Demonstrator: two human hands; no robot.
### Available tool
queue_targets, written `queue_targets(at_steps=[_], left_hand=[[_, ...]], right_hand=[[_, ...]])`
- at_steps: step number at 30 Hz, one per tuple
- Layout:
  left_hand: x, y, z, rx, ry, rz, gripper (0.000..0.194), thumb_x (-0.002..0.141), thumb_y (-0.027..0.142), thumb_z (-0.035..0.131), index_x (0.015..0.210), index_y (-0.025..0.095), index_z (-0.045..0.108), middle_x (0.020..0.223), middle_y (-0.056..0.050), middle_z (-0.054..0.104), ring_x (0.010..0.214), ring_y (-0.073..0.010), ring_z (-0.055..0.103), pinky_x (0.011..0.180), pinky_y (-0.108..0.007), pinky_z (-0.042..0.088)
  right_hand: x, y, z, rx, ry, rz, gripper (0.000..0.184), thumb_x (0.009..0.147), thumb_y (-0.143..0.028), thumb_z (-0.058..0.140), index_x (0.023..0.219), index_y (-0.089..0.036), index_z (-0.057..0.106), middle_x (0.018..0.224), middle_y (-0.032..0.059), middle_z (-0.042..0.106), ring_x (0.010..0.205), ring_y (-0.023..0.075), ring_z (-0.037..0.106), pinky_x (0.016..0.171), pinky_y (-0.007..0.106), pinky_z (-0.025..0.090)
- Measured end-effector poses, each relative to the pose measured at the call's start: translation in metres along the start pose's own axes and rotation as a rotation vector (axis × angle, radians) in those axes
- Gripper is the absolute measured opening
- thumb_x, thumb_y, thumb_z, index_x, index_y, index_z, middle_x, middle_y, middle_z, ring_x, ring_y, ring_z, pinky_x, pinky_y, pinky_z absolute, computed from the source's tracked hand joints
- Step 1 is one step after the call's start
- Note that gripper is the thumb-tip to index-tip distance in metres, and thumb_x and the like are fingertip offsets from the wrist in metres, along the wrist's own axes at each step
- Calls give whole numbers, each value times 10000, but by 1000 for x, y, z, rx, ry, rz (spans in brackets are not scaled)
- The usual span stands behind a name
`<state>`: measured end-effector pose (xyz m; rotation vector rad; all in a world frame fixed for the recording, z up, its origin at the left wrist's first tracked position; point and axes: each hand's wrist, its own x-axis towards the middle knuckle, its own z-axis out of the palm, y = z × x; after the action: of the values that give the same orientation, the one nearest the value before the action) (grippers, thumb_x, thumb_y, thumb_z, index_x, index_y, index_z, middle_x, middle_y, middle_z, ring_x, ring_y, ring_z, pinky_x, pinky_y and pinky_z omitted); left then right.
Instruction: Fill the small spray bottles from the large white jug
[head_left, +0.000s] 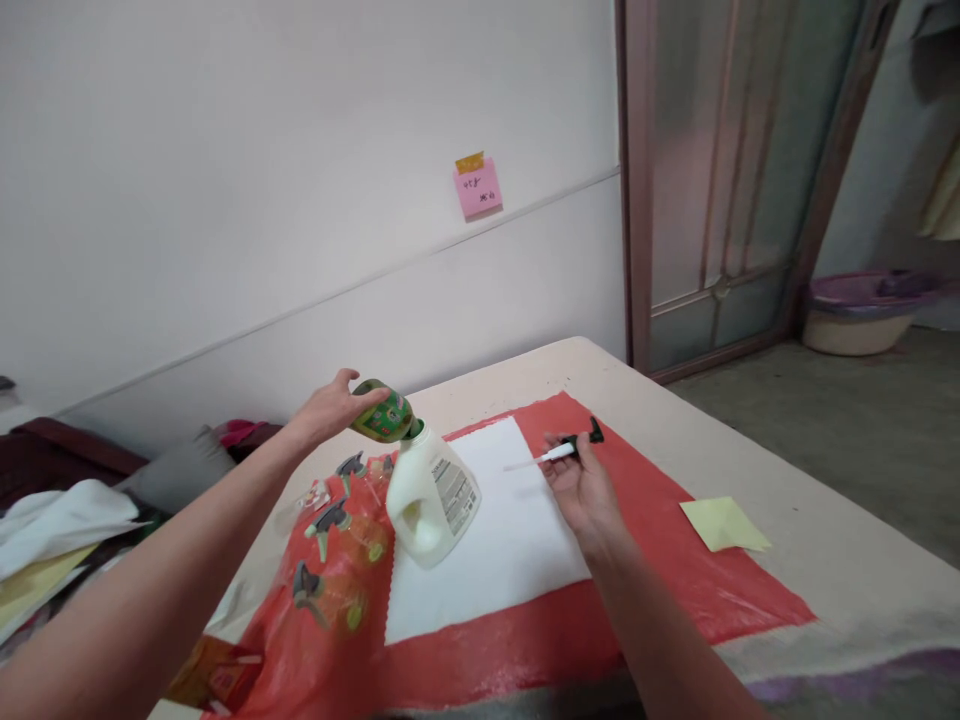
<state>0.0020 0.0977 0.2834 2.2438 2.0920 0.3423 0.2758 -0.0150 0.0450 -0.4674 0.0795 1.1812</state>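
Observation:
My left hand [337, 405] grips a green bottle [384, 410] with a printed label. The bottle is tipped over, its neck at the mouth of a large white jug [420, 490]. The jug has a handle and a label and stands on a white sheet [517, 560]. In my right hand [581, 485] is a pump dispenser head [574, 447], black on top with a white collar and a thin clear tube pointing left. Whether liquid flows from the bottle cannot be seen.
Several clear spray bottles [345, 540] with grey triggers lie left of the jug on a red plastic sheet [480, 650]. A yellow paper [724, 523] lies at the right of the table. A pink note [478, 190] is taped to the wall. An orange-red packet [217, 675] is at the near left.

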Motion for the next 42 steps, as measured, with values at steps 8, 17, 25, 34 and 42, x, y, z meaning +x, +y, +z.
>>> queue_targets(at_steps=[8, 17, 25, 34, 42], left_hand=[[12, 18, -7, 134, 27, 97, 915, 752, 825, 527, 1415, 195, 525, 1274, -199, 686, 1104, -372, 672, 812, -391, 508], [13, 10, -1, 82, 63, 96, 872, 747, 831, 536, 1335, 191, 596, 1165, -178, 722, 838, -297, 706, 691, -351, 484], [-7, -10, 10, -163, 87, 28, 694, 757, 748, 593, 1195, 214, 652, 1074, -129, 713, 886, -278, 676, 641, -313, 484], [-88, -66, 118, -1027, 323, -280, 698, 693, 520, 734, 1261, 239, 442, 1034, -35, 622, 760, -162, 669, 661, -300, 567], [-162, -62, 207, -975, 124, -229, 948, 542, 342, 867, 1387, 245, 448, 1239, -120, 670, 1143, -333, 670, 956, -454, 550]], right_hand=[[-2, 0, 0, -3, -24, -7, 309, 866, -494, 720, 836, -188, 688, 863, 7, 737, 737, 102, 665, 616, 200, 538], [-1, 2, 1, -41, -42, -4, 320, 845, -512, 737, 834, -198, 675, 853, 5, 742, 747, 105, 675, 621, 200, 539], [-2, 4, 0, -73, -14, 5, 319, 855, -512, 729, 838, -199, 673, 849, 1, 749, 746, 97, 677, 611, 189, 543], [0, 15, -1, -176, -4, -25, 371, 813, -570, 747, 811, -213, 645, 818, 7, 747, 711, 119, 678, 583, 211, 539], [-3, 33, 3, -344, -94, -141, 428, 691, -538, 859, 844, -174, 694, 648, -40, 644, 488, 59, 517, 425, 173, 395]])
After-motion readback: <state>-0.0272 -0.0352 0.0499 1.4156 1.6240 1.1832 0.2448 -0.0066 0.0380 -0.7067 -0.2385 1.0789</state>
